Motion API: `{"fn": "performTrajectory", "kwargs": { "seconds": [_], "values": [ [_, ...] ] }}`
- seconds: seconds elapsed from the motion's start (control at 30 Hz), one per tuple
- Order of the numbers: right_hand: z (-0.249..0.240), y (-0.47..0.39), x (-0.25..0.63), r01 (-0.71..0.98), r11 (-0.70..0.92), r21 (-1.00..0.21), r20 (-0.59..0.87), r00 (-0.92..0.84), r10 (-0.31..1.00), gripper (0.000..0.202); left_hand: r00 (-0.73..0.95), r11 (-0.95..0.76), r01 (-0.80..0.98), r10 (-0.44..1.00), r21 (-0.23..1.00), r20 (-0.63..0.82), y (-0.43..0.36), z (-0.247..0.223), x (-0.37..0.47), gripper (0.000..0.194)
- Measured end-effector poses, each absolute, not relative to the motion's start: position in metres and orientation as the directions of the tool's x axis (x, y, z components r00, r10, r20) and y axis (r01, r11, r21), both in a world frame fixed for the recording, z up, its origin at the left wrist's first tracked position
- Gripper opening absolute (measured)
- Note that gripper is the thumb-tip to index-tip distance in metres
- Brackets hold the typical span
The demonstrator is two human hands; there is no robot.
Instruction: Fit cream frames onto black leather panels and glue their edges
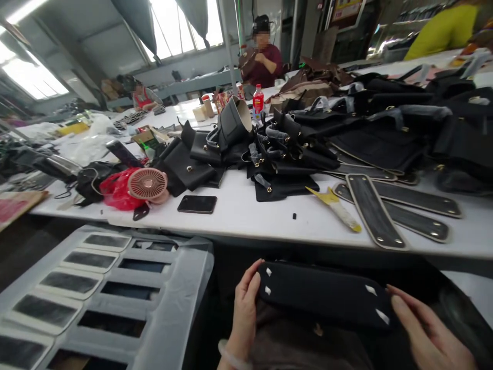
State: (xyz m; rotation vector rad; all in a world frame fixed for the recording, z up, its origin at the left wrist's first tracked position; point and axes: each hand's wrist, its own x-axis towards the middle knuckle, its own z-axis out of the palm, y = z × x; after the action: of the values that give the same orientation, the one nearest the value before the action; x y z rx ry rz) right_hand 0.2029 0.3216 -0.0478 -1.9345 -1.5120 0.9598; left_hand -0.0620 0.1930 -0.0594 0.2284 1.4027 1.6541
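My left hand [247, 303] pinches the left end of a long black bag base panel [323, 293] with rounded ends. Light metal pieces show near its corners, two at each end. The right end lies against the fingers of my right hand [431, 329], thumb on the near side. Both hands hold the panel level above my lap, just in front of the table edge. Dark brown material [311, 339] hangs or lies below it; whether it is joined to the panel, I cannot tell.
On the white table [246, 221] lie similar strips with metal studs [375, 210], a yellow-tipped glue tube [335, 208], a phone [197, 204], a pink fan [148, 184] and piled black bags [292, 149]. A plastic crate [185, 288] bearing panels stands left. Other people [265, 56] work beyond.
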Motion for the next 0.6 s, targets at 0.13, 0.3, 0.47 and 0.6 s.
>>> {"fn": "performTrajectory", "kwargs": {
  "seconds": [0.13, 0.3, 0.47, 0.6],
  "values": [
    [-0.028, 0.311, 0.173, 0.708, 0.427, -0.562, 0.348, -0.265, 0.899, 0.050, -0.620, 0.172, -0.230, 0.733, 0.958, -0.281, 0.193, -0.061, -0.068, 0.043],
    [-0.013, 0.304, 0.112, 0.681, 0.672, -0.292, 0.328, -0.589, 0.739, 0.051, -0.593, 0.217, -0.074, 0.775, 0.973, -0.218, 0.196, -0.061, -0.078, 0.047],
    [-0.017, 0.294, 0.063, 0.586, 0.725, -0.361, 0.151, -0.731, 0.666, 0.055, -0.527, 0.174, 0.218, 0.849, 0.960, -0.034, 0.193, -0.074, -0.087, 0.038],
    [-0.026, 0.293, 0.058, 0.532, 0.751, -0.392, 0.110, -0.783, 0.612, 0.055, -0.386, 0.067, 0.425, 0.916, 0.903, 0.113, 0.190, -0.084, -0.097, 0.033]
  ]
}}
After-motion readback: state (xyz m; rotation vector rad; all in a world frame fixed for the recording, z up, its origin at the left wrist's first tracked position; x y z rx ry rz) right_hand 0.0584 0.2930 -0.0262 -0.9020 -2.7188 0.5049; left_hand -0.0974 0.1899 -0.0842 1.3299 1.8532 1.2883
